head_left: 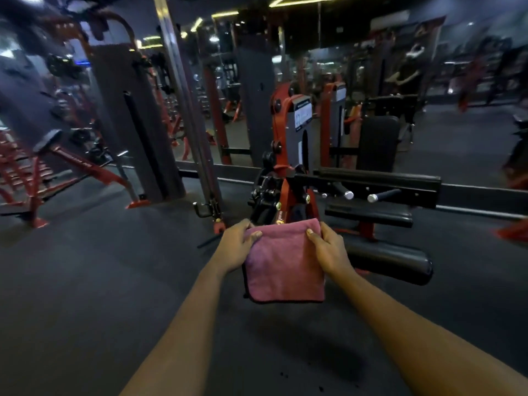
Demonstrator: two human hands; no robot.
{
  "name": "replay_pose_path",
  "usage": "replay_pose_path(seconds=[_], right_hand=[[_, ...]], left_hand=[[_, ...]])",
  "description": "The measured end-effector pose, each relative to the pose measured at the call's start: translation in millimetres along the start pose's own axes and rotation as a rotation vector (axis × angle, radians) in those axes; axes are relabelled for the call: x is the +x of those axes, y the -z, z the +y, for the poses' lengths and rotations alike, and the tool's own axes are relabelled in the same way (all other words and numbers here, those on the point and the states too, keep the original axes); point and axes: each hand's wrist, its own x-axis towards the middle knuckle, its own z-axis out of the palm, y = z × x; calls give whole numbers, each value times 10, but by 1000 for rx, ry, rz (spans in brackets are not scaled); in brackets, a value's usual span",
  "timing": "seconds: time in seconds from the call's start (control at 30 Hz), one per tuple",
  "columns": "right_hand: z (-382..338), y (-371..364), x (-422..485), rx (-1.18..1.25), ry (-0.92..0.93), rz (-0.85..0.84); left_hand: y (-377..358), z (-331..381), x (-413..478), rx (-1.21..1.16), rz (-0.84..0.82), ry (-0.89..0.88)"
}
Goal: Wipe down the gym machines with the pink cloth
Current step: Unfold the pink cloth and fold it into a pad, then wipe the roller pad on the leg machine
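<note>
Pink cloth (pixel 284 261): folded into a rough square with a dark edging, held up in the air in front of the person, above the dark floor (pixel 85 295) and just in front of the red and black machine (pixel 288 155).
Left hand (pixel 238 247): grips the cloth's upper left corner, thumb on the near face, fingers curled behind.
Right hand (pixel 328 250): grips the upper right corner the same way (thumb tip showing on the pink).
Machine: red upright frame with black padded rollers (pixel 391 264) low at the right; the cloth does not touch it.
Background: a mirror wall (pixel 428 81), more red frames at the left (pixel 43 172).
</note>
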Motion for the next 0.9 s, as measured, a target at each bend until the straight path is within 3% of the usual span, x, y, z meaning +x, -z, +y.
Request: replay_pose_path(seconds=[0.3,0.67,0.9], right_hand=[[815,-222,1192,-60,-200,223],[1948,-66,2166,-162,-353,328],[2272,26,2805,-197,-334,427]], left_hand=[[-848,-886,1724,-60,-236,-46],[-2101,-1404,2852,-73,-397,23],[-2609,-1523,3742,9,-437,7]])
